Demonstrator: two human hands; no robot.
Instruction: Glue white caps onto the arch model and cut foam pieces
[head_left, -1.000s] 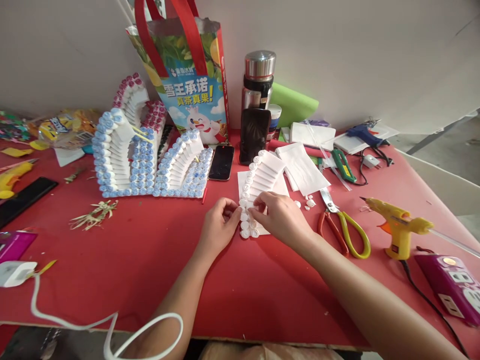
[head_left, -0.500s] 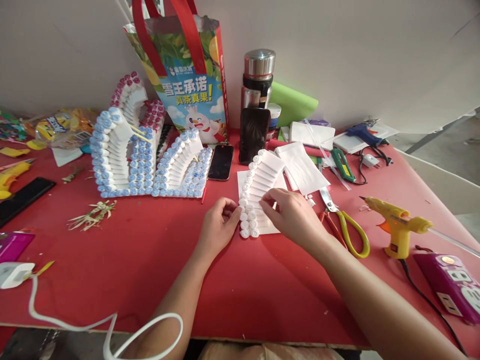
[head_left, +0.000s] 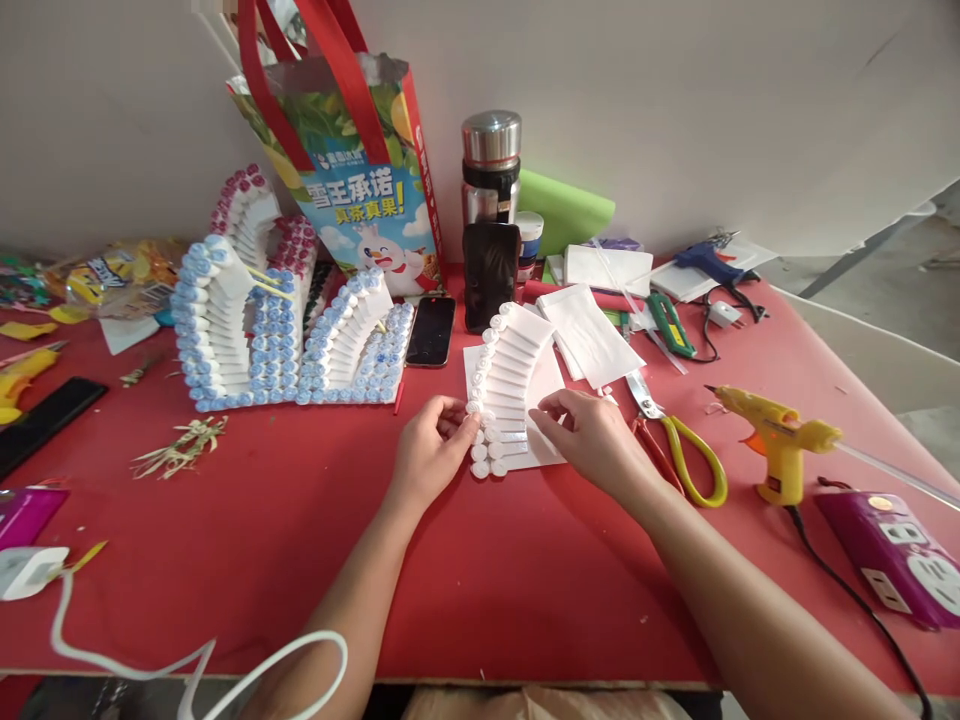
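A white fan-shaped piece of rolled paper tubes (head_left: 512, 370) lies on a white paper sheet (head_left: 551, 372), its coiled ends along the left and a short double row at the bottom. My left hand (head_left: 435, 448) is closed at its left edge, the thumb against the coils. At the right edge, my right hand (head_left: 589, 432) has curled fingers, with thumb and forefinger tips against the tubes. The undersides of both hands' fingers are hidden. A shiny strip shows across the lower tubes.
Blue-tipped paper-roll models (head_left: 225, 330) stand left, before a printed bag (head_left: 360, 190). A steel flask (head_left: 491, 150) and upright phone (head_left: 491, 275) are behind. Right lie scissors (head_left: 679, 450), a yellow glue gun (head_left: 784, 440) and a purple power strip (head_left: 896, 550). A white cable (head_left: 150, 670) loops front left.
My right hand has moved from above the tubes to the piece's right edge, uncovering the lower tubes. My left hand stays at the left edge. The view has shifted slightly.
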